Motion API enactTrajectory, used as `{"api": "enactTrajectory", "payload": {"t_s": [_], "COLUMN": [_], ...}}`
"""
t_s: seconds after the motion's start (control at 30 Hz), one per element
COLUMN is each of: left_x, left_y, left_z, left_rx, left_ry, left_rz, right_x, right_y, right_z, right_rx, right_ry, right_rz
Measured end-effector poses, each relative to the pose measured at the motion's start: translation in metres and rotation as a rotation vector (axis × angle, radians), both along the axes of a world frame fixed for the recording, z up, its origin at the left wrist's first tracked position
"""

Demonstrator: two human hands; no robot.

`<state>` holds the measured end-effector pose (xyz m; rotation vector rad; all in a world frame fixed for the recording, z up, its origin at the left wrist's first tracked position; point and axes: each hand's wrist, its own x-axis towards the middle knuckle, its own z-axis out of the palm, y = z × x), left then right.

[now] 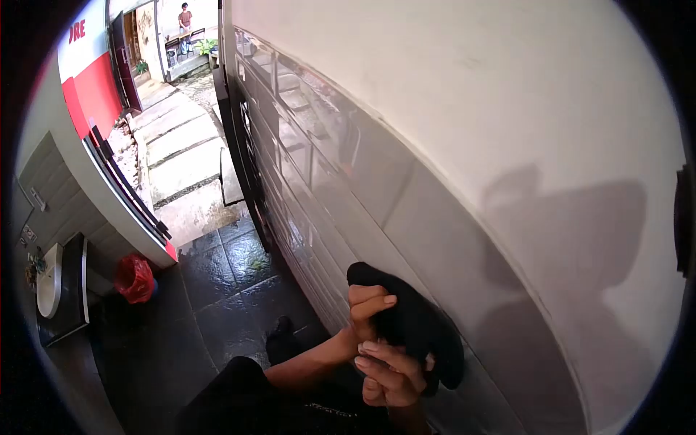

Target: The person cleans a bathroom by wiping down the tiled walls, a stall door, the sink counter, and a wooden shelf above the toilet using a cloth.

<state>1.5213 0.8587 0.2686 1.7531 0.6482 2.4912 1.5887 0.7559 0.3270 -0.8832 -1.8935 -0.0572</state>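
Observation:
A black cloth-like item (424,326) is up against the grey tiled wall (370,188). My left hand (368,308), reaching in from the lower left, has its fingers curled on the left side of this dark item. Just below and to the right, my right hand (391,373) also has bent fingers, close to my left wrist and against the item's lower part. Part of the black item passes behind my right hand, where its hold is partly hidden.
An open doorway leads to a paved path (174,145), with a person (185,18) far off. At left are a white sink (49,281) on a black counter and a bin with a red bag (134,278). Dark tiles (232,290) cover the floor.

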Motion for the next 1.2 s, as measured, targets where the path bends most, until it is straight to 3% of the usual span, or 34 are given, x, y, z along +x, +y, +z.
{"api": "enactTrajectory", "payload": {"t_s": [0.13, 0.2, 0.27, 0.3, 0.37, 0.47, 0.63, 0.73, 0.83, 0.93, 1.03, 1.13, 1.2], "left_x": [-0.079, -0.137, -0.186, -0.209, -0.260, -0.321, -0.394, -0.436, -0.453, -0.443, -0.398, -0.369, -0.338], "left_y": [0.081, 0.135, 0.187, 0.215, 0.276, 0.334, 0.434, 0.482, 0.496, 0.503, 0.454, 0.419, 0.384], "left_z": [-0.011, -0.005, 0.003, 0.010, 0.019, 0.051, 0.062, 0.073, 0.097, 0.085, 0.101, 0.087, 0.079], "left_rx": [-0.001, -0.006, -0.232, -0.274, -0.259, -0.373, -0.140, -0.187, -0.578, -0.271, -0.442, -0.429, -0.464], "left_ry": [0.052, 0.117, 0.090, -0.061, -0.063, -0.012, -0.119, -0.044, -0.103, -0.138, -0.277, -0.074, -0.071], "left_rz": [0.068, 0.152, 0.222, 0.113, 0.220, 0.400, 0.483, 0.511, 0.508, 0.445, 0.226, 0.260, 0.202], "right_x": [-0.073, -0.110, -0.135, -0.145, -0.163, -0.189, -0.220, -0.230, -0.229, -0.223, -0.211, -0.201, -0.190], "right_y": [0.074, 0.118, 0.145, 0.160, 0.175, 0.200, 0.227, 0.242, 0.248, 0.249, 0.237, 0.215, 0.198], "right_z": [0.001, 0.014, 0.021, 0.020, 0.009, -0.011, -0.059, -0.095, -0.145, -0.172, -0.179, -0.174, -0.173], "right_rx": [-0.066, -0.188, -0.229, -0.292, -0.433, -0.637, -0.949, -1.122, -1.195, -1.248, -1.322, -1.366, -1.373], "right_ry": [0.084, 0.222, 0.267, 0.288, 0.329, 0.399, 0.556, 0.591, 0.611, 0.664, 0.680, 0.720, 0.742], "right_rz": [0.073, 0.283, 0.448, 0.482, 0.539, 0.488, 0.396, 0.359, 0.354, 0.341, 0.283, 0.251, 0.256]}}
